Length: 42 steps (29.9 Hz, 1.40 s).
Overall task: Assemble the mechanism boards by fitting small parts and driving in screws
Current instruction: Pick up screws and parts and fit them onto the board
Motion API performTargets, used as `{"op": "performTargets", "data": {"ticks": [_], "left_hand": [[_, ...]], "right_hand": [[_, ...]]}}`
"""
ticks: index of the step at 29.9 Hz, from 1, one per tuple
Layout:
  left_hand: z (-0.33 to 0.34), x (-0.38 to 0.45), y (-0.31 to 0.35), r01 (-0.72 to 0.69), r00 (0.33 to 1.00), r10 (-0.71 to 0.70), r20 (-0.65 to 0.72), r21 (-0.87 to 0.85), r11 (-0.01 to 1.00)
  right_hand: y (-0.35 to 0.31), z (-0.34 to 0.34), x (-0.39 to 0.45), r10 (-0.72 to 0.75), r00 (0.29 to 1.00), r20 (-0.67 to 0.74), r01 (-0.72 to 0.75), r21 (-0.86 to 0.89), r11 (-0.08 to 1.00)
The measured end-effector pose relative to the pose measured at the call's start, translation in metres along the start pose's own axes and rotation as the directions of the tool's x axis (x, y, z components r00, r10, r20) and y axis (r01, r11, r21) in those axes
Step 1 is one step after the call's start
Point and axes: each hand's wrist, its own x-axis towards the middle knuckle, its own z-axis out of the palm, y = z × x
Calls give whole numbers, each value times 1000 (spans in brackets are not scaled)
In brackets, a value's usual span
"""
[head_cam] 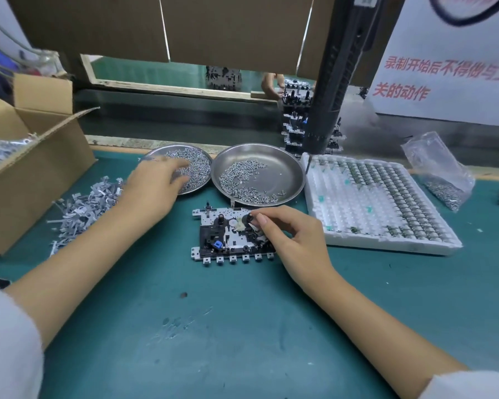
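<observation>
A mechanism board [225, 240] of white metal and black plastic, with a blue part, lies flat on the green mat in the middle. My right hand [288, 234] rests on the board's right side, thumb and fingers pinching a small part against it. My left hand [156, 182] reaches over the left steel dish [196, 162], its fingers spread and relaxed among the screws; whether it holds a screw is hidden. A second steel dish [283, 168] of screws sits just behind the board.
A white foam tray [380, 237] of small round parts lies to the right. Grey metal clips [84, 208] are heaped at left beside an open cardboard box [41, 156]. An electric screwdriver [329, 110] hangs above the tray. A plastic bag of screws [441, 174] lies far right. Stacked boards [294, 122] stand behind.
</observation>
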Motion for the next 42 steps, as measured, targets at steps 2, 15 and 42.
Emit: {"op": "performTargets", "data": {"ticks": [2, 15, 42], "left_hand": [[7, 9, 0, 57, 995, -62, 84, 60, 997], [-8, -59, 37, -155, 988, 144, -57, -395, 906], [-8, -82, 40, -63, 970, 178, 165, -535, 843]], "right_hand": [[0, 0, 0, 0, 1000, -1, 0, -3, 1000], [-3, -2, -2, -185, 948, 259, 251, -253, 934], [-3, 5, -7, -221, 966, 137, 253, -302, 919]]}}
